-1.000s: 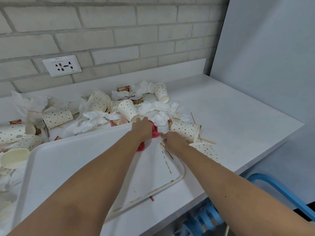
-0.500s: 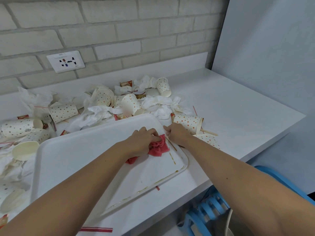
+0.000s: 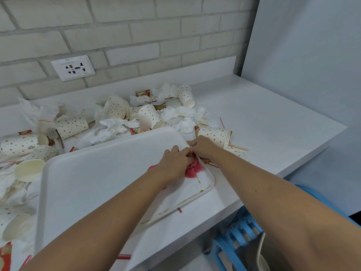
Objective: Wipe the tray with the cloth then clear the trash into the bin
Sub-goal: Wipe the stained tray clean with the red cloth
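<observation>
Crumpled red cloth point(image 3: 192, 169) lies on smeared white tray point(image 3: 93, 173).

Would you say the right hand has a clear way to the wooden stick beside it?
Probably yes: the right hand rests at the tray edge, and the stick lies exposed on the counter just beyond a toppled cup.

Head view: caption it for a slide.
Left hand presses a red cloth onto the stained white tray; right hand steadies its rim.

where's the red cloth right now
In the head view the red cloth lies bunched on the white tray near its right edge, pressed under the left hand, with the right hand just beside it.
</observation>
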`<state>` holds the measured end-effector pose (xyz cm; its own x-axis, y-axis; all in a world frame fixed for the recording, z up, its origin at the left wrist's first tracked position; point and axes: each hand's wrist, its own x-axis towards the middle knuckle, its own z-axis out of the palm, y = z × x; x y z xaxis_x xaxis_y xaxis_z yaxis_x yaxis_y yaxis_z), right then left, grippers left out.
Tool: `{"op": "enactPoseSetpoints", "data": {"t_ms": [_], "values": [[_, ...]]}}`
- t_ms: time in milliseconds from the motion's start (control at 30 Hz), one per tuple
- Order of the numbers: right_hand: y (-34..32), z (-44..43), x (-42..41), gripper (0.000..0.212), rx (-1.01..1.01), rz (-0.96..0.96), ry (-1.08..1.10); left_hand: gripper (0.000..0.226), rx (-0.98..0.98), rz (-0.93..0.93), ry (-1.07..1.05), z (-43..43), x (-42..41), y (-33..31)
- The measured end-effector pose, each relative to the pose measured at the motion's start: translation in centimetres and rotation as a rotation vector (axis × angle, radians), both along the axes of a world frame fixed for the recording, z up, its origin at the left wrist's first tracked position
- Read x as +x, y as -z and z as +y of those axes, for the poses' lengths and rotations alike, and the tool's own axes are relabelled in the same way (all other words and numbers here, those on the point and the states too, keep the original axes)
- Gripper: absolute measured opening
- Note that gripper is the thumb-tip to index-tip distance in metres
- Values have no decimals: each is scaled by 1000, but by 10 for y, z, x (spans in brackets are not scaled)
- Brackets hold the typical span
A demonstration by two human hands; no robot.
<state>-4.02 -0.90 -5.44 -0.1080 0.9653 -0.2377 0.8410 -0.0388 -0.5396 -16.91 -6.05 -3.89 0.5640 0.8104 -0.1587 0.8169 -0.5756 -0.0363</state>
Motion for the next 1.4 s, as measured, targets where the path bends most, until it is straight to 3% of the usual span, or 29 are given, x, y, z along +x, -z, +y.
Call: {"op": "enactPoseSetpoints", "data": {"t_ms": [133, 333, 600, 833, 1000, 1300, 1400], "values": [[-2, -2, -1, 39, 3, -69, -43, 44, -35, 15, 122, -8, -13, -3], [-2, -2, -1, 35, -6, -92, -26, 38, 29, 76, -67, -1, -15, -12], [-7, -5, -4, 34, -21, -100, -15, 35, -22, -29, -3, -11, 8, -1], [-10, -7, -5, 39, -2, -212, -101, 49, -107, -49, 182, -25, -14, -2], [-7, -7, -5, 38, -10, -183, -57, 65, -162, -58, 82, -14, -34, -8], [-13, -10, -9, 39, -25, -218, -67, 45, -69, -158, 37, -23, 11, 4], [-14, -12, -9, 42, -3, -246, -94, 49, -98, -189, 109, -31, 11, 6]]}}
